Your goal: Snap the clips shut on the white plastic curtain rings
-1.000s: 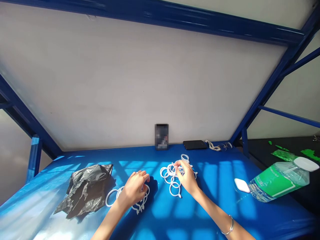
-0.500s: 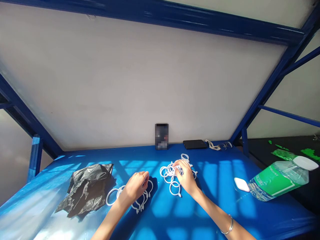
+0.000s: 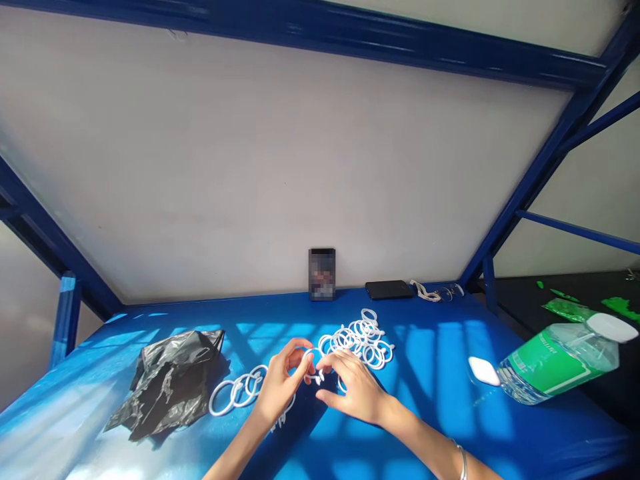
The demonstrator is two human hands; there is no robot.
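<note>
Over the blue table (image 3: 430, 413), the left hand (image 3: 280, 390) and right hand (image 3: 353, 390) pinched one white ring (image 3: 314, 363) together between fingertips, the linked rings (image 3: 240, 393) lying left, the loose pile (image 3: 363, 337) farther back.

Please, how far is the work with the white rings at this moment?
Done, it seems: a short chain of rings lies on the blue table by the left hand. In hand: both hands meet over one white ring, the right hand pinching it too. Left: a loose pile of rings sits behind the hands, looking bigger than the chain, so probably well under half is done.
</note>
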